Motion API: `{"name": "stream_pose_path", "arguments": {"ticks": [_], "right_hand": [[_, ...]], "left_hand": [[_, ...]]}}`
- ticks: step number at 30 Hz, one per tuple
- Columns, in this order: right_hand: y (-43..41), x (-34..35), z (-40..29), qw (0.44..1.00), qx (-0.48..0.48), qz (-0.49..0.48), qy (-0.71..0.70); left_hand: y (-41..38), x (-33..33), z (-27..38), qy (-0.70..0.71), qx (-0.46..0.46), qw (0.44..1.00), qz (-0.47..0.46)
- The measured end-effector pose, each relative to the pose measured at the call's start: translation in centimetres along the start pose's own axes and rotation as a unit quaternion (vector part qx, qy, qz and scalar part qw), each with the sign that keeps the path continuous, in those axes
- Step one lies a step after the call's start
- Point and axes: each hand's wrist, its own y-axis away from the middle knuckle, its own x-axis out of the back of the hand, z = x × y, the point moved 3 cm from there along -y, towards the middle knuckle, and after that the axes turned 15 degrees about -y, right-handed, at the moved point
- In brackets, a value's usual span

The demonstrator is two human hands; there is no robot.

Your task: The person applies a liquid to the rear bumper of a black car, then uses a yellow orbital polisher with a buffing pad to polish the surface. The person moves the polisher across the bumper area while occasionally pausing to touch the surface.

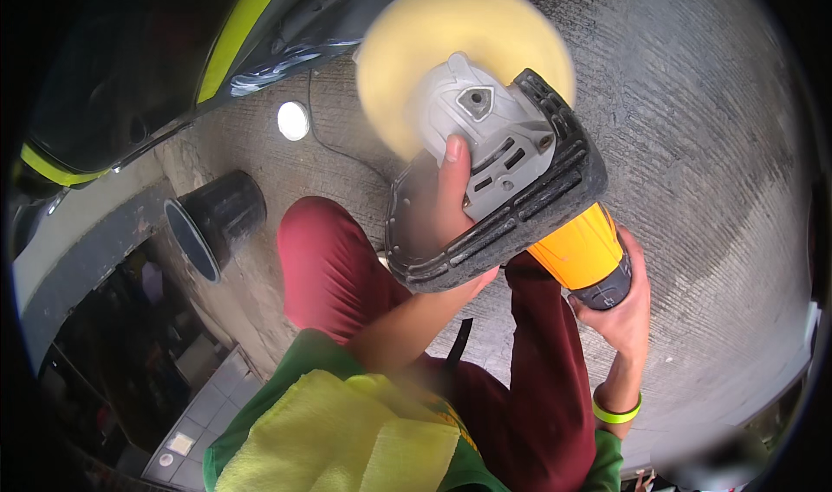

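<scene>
An orange and black power polisher (575, 248) with a grey metal gear head is held up before me. Its round yellow pad (465, 24) looks blurred and lies close to the dark, glossy car body panel (286, 56). My left hand (452, 186) grips the black D-shaped handle by the head, its thumb resting against the grey housing. Around the black rear end of the orange body my right hand (621, 297) is closed; a yellow-green band circles that wrist. A yellow cloth (338, 433) hangs over my green shirt.
On the rough concrete floor (689, 167), a black bucket (227, 212) lies on its side left of my knee. A bright round lamp (293, 121) and a thin cable (331, 146) are beyond it. Grey tiles (208, 407) show at lower left.
</scene>
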Motion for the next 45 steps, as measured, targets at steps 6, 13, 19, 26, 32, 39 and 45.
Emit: {"name": "stream_pose_path", "arguments": {"ticks": [6,13,19,26,32,39,45], "right_hand": [[-0.7,-0.1,-0.6,0.999,0.01,0.022,-0.029],[-0.5,-0.3,-0.2,0.999,-0.033,-0.002,-0.028],[-0.8,-0.2,0.6,1.0,0.016,-0.004,-0.008],[-0.2,3.7,0.8,0.993,0.031,0.086,-0.075],[-0.2,4.5,0.9,0.991,0.021,0.101,-0.083],[-0.6,2.5,1.1,0.994,0.019,0.065,-0.086],[-1.9,0.1,1.2,0.999,0.05,0.004,-0.021]], "left_hand": [[-1.1,-0.9,1.4,-0.002,0.008,0.998,-0.07],[-0.1,0.2,0.9,-0.036,0.009,0.999,-0.009],[0.1,0.2,0.4,-0.005,0.008,1.0,-0.002],[-2.6,-7.8,1.0,0.023,-0.01,0.99,-0.141],[-2.9,-9.2,0.7,0.01,-0.032,0.99,-0.14],[-1.8,-6.0,0.8,0.024,-0.013,0.989,-0.146],[-0.8,-0.8,0.4,0.01,-0.01,1.0,0.003]]}}
